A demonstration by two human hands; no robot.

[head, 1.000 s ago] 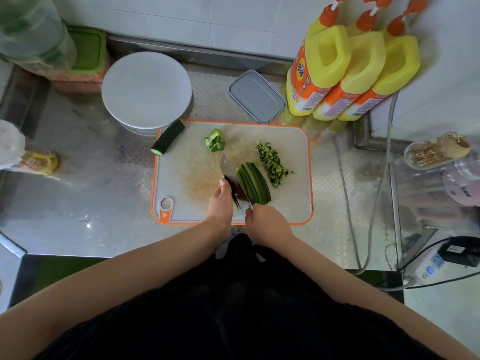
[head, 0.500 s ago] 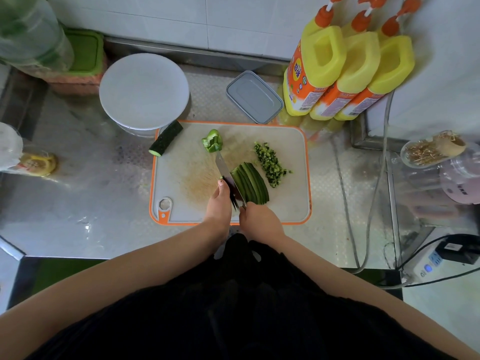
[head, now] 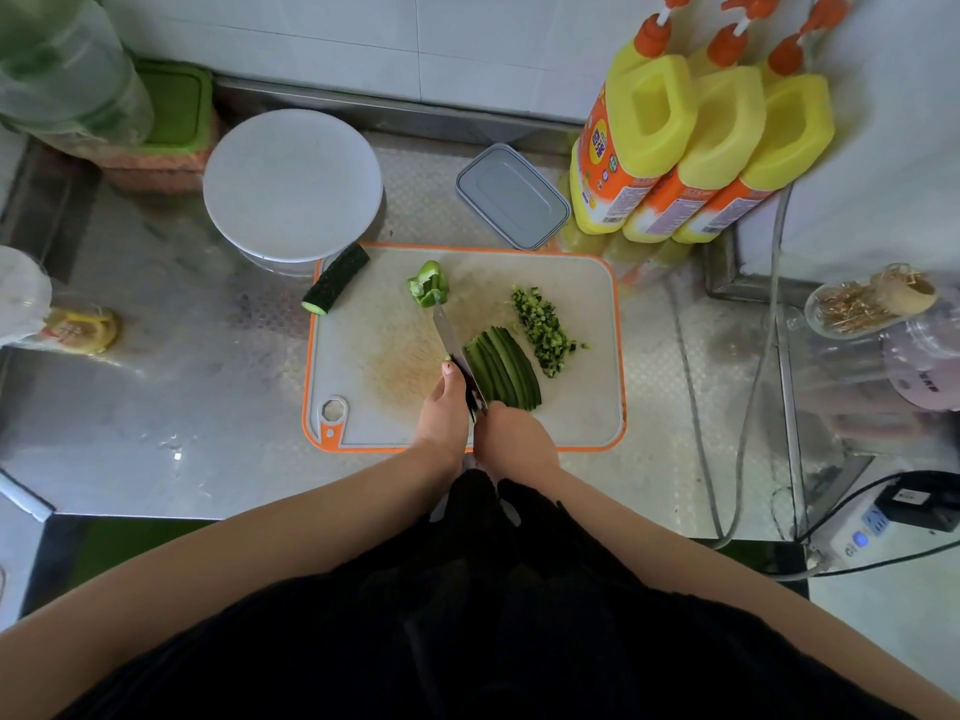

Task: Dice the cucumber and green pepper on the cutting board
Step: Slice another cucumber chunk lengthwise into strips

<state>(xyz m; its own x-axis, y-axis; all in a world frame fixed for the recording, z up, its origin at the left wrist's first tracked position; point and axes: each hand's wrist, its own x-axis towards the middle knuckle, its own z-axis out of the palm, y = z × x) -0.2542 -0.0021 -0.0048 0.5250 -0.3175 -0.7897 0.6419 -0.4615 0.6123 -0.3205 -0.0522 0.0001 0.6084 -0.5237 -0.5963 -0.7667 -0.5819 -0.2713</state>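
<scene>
Green cucumber slices (head: 503,367) touch right hand (head: 511,439); left hand (head: 445,407) fingers grip knife (head: 451,345) beside them.

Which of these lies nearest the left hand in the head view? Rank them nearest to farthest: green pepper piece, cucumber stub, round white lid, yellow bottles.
From the left hand:
1. Green pepper piece, straight ahead on the cutting board.
2. Cucumber stub, ahead and left, hanging over the board's far left corner.
3. Round white lid, beyond the stub, off the board.
4. Yellow bottles, far right by the wall.
</scene>
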